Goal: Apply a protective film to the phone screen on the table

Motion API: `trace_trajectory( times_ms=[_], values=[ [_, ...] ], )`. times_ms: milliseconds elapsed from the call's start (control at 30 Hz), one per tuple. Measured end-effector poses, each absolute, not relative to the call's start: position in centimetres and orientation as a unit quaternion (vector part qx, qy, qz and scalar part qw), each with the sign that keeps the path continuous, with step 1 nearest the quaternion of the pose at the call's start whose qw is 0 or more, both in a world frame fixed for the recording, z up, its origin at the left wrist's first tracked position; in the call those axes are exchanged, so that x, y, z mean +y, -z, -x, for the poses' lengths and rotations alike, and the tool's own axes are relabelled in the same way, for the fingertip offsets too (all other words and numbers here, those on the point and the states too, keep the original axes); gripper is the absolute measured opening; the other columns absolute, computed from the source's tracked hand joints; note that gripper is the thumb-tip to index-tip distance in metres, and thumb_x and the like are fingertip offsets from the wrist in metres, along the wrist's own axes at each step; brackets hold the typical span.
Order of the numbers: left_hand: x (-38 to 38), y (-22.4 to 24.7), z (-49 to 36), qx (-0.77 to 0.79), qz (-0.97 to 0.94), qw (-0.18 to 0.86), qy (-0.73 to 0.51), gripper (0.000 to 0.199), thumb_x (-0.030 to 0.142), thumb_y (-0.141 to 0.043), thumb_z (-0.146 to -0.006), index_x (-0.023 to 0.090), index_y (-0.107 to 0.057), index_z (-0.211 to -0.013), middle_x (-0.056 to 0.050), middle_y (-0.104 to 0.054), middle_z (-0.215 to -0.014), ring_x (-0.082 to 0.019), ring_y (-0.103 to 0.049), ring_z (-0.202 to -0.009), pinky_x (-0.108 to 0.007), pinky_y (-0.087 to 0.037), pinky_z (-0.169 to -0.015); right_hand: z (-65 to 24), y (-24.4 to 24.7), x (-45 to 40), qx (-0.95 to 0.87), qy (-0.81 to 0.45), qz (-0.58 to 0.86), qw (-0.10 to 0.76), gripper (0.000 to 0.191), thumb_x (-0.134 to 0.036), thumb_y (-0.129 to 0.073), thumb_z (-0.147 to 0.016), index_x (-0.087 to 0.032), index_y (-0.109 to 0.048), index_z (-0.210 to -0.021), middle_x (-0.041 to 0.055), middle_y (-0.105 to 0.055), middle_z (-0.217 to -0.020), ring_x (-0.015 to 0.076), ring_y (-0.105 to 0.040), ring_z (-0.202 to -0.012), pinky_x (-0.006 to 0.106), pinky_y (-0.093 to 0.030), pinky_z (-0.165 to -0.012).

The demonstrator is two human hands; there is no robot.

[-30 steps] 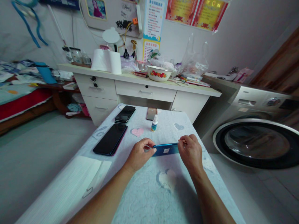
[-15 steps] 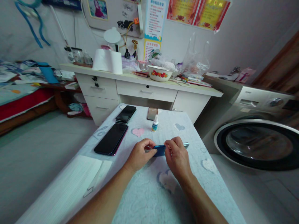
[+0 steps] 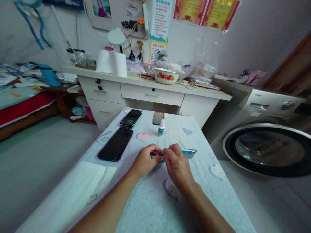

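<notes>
A blue smartphone [image 3: 190, 153] stands on its long edge on the cloth, its back towards me and its middle hidden by fingers. My left hand [image 3: 145, 160] pinches its left end between thumb and fingers. My right hand [image 3: 178, 166] is closed in a pinch at the phone's upper edge, close beside the left fingertips; whatever lies between its fingers is hidden. Beyond the hands a small white spray bottle [image 3: 161, 128] with a blue and yellow label stands upright. Further back lies a phone case [image 3: 158, 118], brownish and see-through.
Dark phones lie on the table's left side, a large one [image 3: 116, 144] nearer and a stack [image 3: 131, 118] behind. White paper sheets [image 3: 73, 187] cover the near left. A white desk [image 3: 150, 94] borders the far end; a washing machine [image 3: 264, 129] stands at right.
My right hand has slid left along the phone's upper edge, up to my left fingers, uncovering more of the phone's right end. My left hand keeps its place.
</notes>
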State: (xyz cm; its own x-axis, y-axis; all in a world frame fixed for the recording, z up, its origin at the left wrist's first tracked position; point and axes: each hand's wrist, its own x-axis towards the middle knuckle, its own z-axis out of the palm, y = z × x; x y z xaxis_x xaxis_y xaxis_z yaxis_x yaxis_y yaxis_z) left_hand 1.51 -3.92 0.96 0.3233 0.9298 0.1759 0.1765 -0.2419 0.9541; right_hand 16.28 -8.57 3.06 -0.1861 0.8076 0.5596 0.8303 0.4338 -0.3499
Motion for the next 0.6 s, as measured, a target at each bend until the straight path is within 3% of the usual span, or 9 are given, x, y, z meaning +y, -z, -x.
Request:
trace_trajectory(
  times_ms=[600],
  values=[
    [-4.3,-1.3,-1.6,0.419,-0.681,0.443,-0.406,0.007,0.02,-0.064,-0.068,0.016,-0.064,-0.074,-0.001,-0.064,-0.074,-0.015,-0.059,-0.075,-0.025,-0.046,-0.073,-20.7,-4.0,-8.0,-0.695,0.053,0.629,0.344,0.014,-0.017,-0.05,-0.08,-0.019,-0.062,-0.076,0.001,-0.052,-0.079,0.0114,-0.051,-0.065,0.023,-0.039,-0.06]
  ],
)
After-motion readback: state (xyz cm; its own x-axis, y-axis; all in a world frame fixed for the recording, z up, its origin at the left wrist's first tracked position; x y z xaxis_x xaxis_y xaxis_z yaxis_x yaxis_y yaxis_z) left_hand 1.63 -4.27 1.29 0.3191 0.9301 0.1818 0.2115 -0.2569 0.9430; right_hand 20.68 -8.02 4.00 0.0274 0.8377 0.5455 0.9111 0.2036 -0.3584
